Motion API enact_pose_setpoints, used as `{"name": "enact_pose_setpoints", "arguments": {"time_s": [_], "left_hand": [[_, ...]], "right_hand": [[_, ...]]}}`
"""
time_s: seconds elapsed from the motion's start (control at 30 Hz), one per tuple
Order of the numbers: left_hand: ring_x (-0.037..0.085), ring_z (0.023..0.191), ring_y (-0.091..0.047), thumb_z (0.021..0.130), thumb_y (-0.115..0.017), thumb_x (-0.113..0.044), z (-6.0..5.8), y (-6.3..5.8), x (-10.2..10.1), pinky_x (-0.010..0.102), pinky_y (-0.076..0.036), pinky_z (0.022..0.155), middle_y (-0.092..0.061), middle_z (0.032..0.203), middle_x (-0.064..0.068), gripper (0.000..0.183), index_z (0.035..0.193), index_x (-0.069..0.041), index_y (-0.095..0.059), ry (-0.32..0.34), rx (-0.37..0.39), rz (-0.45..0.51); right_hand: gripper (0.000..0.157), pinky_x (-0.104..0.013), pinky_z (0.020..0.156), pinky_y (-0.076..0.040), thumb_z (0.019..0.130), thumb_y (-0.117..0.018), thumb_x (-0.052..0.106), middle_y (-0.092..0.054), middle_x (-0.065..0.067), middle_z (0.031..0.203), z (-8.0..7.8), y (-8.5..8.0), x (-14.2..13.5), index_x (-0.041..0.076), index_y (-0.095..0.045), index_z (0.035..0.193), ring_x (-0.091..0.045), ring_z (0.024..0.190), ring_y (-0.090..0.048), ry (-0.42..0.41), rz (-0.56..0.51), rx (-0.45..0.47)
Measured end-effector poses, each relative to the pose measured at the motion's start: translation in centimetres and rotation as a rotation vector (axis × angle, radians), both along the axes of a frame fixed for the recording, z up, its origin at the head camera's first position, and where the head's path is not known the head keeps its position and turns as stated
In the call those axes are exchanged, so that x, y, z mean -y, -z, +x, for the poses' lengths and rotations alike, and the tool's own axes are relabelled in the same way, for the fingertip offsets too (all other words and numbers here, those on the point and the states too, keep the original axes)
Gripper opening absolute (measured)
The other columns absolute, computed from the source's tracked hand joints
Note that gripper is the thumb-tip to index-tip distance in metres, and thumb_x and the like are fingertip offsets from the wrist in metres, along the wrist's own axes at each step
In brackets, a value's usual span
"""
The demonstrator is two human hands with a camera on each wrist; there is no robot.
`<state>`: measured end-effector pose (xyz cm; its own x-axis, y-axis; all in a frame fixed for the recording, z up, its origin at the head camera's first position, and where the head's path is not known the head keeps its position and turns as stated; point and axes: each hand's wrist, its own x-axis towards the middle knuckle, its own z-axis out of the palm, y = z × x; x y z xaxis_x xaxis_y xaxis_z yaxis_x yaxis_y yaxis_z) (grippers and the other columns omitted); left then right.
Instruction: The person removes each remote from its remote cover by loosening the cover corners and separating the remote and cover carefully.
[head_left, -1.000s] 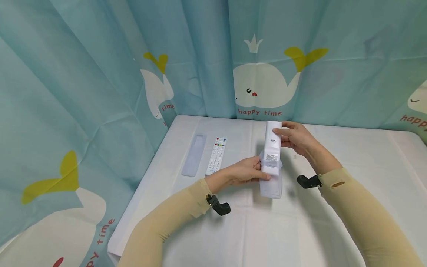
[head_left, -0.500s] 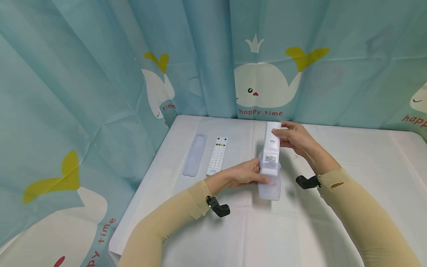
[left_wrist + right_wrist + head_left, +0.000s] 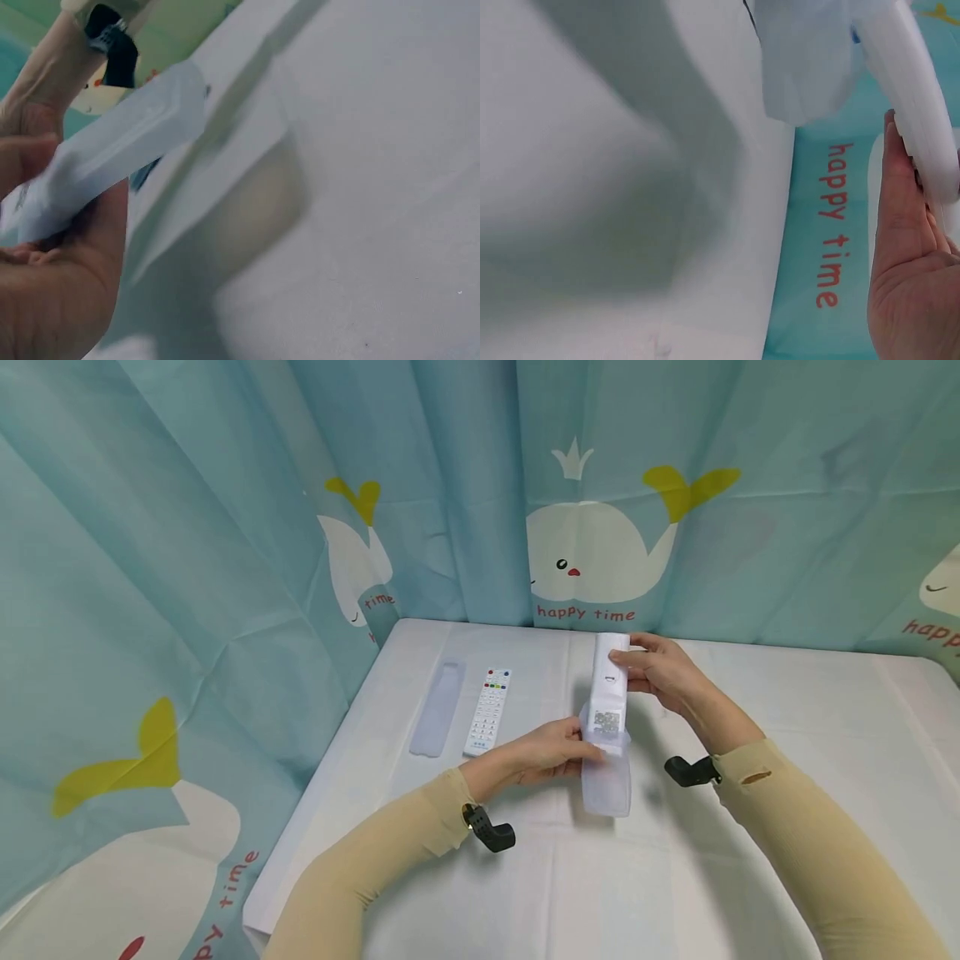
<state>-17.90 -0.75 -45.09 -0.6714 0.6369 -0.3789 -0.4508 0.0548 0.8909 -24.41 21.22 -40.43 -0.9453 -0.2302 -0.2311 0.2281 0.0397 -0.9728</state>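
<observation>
A white remote control (image 3: 611, 672), its back towards me, is held above the table by my right hand (image 3: 670, 675), thumb on the back and fingers behind. Its lower part lies within a translucent soft remote cover (image 3: 607, 795), whose edge crosses it below the printed label. My left hand (image 3: 551, 749) pinches the cover near its mouth, thumb in front. In the left wrist view, the cover (image 3: 142, 124) sticks out from between thumb and fingers. The right wrist view has the remote's side (image 3: 911, 90) against my right fingers, with the cover (image 3: 806, 64) hanging beyond.
A second white remote control (image 3: 487, 712) lies buttons up on the white table (image 3: 787, 718), left of my hands. Beside it lies another translucent cover (image 3: 438, 710), flat. Behind the table hangs a blue curtain (image 3: 465, 485) with whale prints.
The remote and cover have shifted slightly down and left. A second ago, a cover band crossed the remote above its exposed lower end; now the cover lies over that end.
</observation>
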Motion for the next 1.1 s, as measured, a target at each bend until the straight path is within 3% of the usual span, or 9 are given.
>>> {"name": "enact_pose_setpoints", "arguments": {"time_s": [0.2,0.57,0.83,1.1], "left_hand": [[0.022,0.109,-0.066,0.095,-0.067,0.004,-0.2,0.2,-0.4,0.036,-0.055,0.095,-0.067,0.118,0.009,0.043,0.136,0.001,-0.051,-0.071,-0.022,-0.041],[0.025,0.112,-0.064,0.093,-0.066,0.01,-0.4,0.0,-0.3,0.04,-0.053,0.097,-0.064,0.126,0.011,0.051,0.14,-0.002,-0.048,-0.04,-0.053,-0.042],[0.023,0.106,-0.065,0.092,-0.067,0.009,-0.9,0.1,-0.4,0.038,-0.055,0.092,-0.066,0.119,0.009,0.05,0.137,-0.002,-0.049,-0.019,-0.054,-0.055],[0.022,0.103,-0.068,0.098,-0.068,-0.007,-1.0,0.4,-0.3,0.037,-0.057,0.088,-0.068,0.114,0.008,0.041,0.135,-0.004,-0.052,-0.017,-0.068,-0.087]], "right_hand": [[0.063,-0.026,0.077,-0.059,0.104,-0.062,0.02,-0.064,0.0,0.104,0.2,0.0,0.3,-0.005,-0.03,0.151,-0.01,0.082,-0.071,-0.006,0.001,-0.024],[0.064,-0.027,0.078,-0.059,0.104,-0.06,0.018,-0.063,-0.001,0.106,0.2,0.5,0.2,-0.006,-0.026,0.153,-0.011,0.082,-0.071,-0.017,-0.031,0.005],[0.063,-0.027,0.079,-0.059,0.104,-0.06,0.019,-0.06,-0.005,0.112,0.3,0.9,0.2,-0.005,-0.027,0.153,-0.011,0.085,-0.071,-0.024,-0.012,0.019],[0.064,-0.027,0.08,-0.059,0.104,-0.061,0.02,-0.058,-0.008,0.116,0.5,1.0,0.2,-0.004,-0.027,0.153,-0.011,0.086,-0.071,-0.02,-0.001,0.021]]}}
